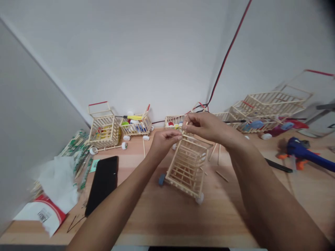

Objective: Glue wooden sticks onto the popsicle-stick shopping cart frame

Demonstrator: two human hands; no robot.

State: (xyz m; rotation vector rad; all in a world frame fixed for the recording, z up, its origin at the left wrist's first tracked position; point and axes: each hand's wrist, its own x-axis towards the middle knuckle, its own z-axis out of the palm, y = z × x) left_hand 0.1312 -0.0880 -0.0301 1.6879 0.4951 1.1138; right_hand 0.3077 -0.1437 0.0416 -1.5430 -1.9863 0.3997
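A small shopping cart made of thin wooden sticks (183, 169) stands on the table in front of me, with a white wheel (200, 198) and a blue wheel (162, 179) at its near end. My left hand (166, 141) is closed in a pinch at the cart's upper left corner. Just above that corner, my right hand (205, 127) pinches a short wooden stick (184, 129), its lower end close to my left fingertips. Whether the stick touches the frame I cannot tell.
Finished-looking stick carts (103, 129) line the wall, some holding small colourful items. On the left lie a black phone (102, 183), wrapped sticks (75, 144) and a torn white-and-red packet (48, 212). A blue glue gun (300, 151) rests at right. Loose sticks (222, 176) lie behind the cart.
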